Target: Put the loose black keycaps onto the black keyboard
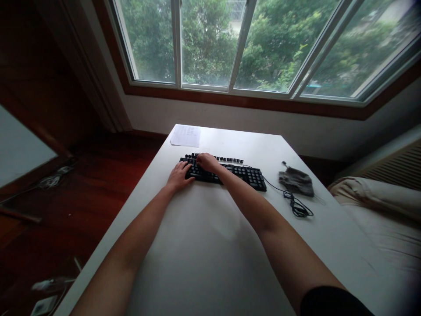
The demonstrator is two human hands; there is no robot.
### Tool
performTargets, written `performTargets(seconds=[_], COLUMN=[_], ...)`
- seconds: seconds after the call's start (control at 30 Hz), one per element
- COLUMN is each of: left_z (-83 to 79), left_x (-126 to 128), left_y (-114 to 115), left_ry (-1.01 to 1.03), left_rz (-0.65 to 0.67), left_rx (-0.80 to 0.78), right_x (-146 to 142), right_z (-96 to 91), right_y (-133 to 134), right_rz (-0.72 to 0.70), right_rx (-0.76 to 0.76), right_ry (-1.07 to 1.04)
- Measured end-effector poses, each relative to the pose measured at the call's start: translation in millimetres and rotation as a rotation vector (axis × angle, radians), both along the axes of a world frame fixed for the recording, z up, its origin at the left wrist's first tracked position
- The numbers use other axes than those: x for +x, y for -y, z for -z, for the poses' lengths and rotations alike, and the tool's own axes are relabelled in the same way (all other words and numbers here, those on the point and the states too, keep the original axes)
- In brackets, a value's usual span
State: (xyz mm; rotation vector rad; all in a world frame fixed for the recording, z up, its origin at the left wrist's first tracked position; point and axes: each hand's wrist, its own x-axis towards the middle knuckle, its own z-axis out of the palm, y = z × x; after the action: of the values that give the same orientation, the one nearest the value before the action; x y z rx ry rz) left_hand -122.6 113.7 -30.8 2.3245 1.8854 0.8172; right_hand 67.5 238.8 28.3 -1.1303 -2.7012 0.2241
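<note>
A black keyboard lies across the white table. My left hand rests on its left end with the fingers spread and the thumb along the front edge. Over the upper left keys is my right hand, its fingers bent together in a pinch. Whatever may be between those fingertips is too small and hidden to make out. Behind the keyboard stands a row of loose black keycaps, partly covered by my right hand.
The keyboard's coiled black cable lies on the white table at the right, near a grey cloth pouch. A printed paper sheet is at the far left corner. Beyond the table is a window; a light-coloured covered seat stands right.
</note>
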Motion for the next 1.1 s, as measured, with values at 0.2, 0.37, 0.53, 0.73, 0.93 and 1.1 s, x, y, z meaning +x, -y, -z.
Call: performTargets(seconds=[0.2,0.37,0.53,0.73,0.93,1.1], left_z=[-0.6,-1.9,-1.3,1.2,-1.0,-1.2], left_x=[-0.2,0.5,0.2,0.3,0.4,-0.7], left_y=[-0.1,0.6,0.0,-0.8,-0.5,-0.1], left_ry=[0.014,0.026,0.028,-0.002,0.015,0.024], left_rz=[0.011,0.0,0.004,0.008,0.013,0.014], left_rx=[-0.005,-0.011,-0.007,0.017,0.034,0.046], right_x=[-1.1,-3.2,-8.3,-14.4,-29.9,-39.8], right_z=[-0.5,-2.1,-0.3,-0.4,6.5,8.5], right_y=[1.9,0.9,1.2,-3.2,0.1,-1.4], right_rz=[0.014,0.012,0.127,0.429,0.541,0.583], right_rx=[-0.011,-0.024,-0.056,-0.073,-0.139,-0.154], right_ry=[-0.005,0.007,-0.033,-0.085,-0.025,-0.041])
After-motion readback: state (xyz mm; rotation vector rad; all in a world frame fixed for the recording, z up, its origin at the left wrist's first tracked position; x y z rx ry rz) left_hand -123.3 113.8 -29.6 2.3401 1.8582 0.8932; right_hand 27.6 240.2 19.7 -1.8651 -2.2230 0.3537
